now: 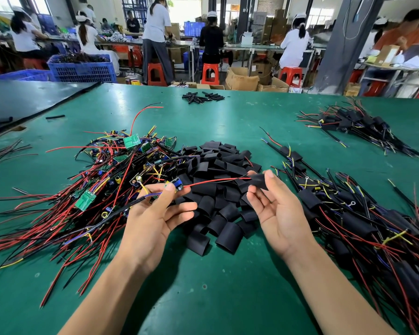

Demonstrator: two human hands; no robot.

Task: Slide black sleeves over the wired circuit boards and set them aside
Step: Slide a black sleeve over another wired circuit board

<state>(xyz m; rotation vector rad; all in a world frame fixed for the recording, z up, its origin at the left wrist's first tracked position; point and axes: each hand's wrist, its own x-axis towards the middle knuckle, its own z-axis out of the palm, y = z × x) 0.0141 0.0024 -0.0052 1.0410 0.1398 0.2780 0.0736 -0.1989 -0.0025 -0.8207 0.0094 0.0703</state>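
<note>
My left hand (153,221) pinches a wired circuit board (177,184) with a blue part, palm up, above the pile of black sleeves (218,189). The board's red and black wires (215,180) run right into a black sleeve (258,181) that my right hand (276,209) pinches between thumb and forefinger. A heap of bare wired boards (111,175) lies to the left. Sleeved boards (363,218) are piled to the right.
The green table (203,286) carries a second heap of sleeved boards (356,126) at the far right and small black tubes (202,96) at the back centre. A dark mat (22,97) lies at the far left. People work at benches behind.
</note>
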